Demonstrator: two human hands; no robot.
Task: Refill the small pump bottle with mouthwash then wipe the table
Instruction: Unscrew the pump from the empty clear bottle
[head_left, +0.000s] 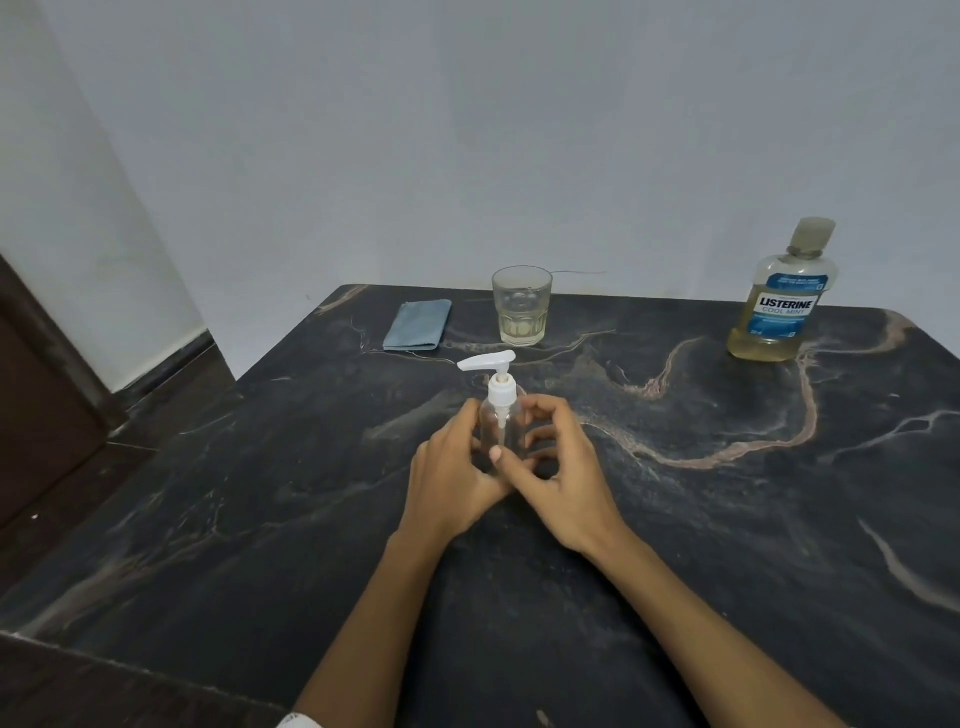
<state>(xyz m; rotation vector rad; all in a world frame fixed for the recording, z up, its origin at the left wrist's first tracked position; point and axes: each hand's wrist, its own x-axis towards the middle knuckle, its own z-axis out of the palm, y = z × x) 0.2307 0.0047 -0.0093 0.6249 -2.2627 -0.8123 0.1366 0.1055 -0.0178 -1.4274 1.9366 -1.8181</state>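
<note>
A small clear pump bottle with a white pump head stands upright on the dark marble table, in the middle. It looks empty. My left hand grips its left side, thumb across the front. My right hand curls round its right side, fingertips at the bottle's shoulder. The mouthwash bottle, capped and holding yellowish liquid, stands at the far right of the table. A folded blue cloth lies flat at the far left.
A clear glass with a little pale yellow liquid stands at the table's back edge, behind the pump bottle. A white wall runs right behind the table. The table's left edge drops to a dark floor and a door frame.
</note>
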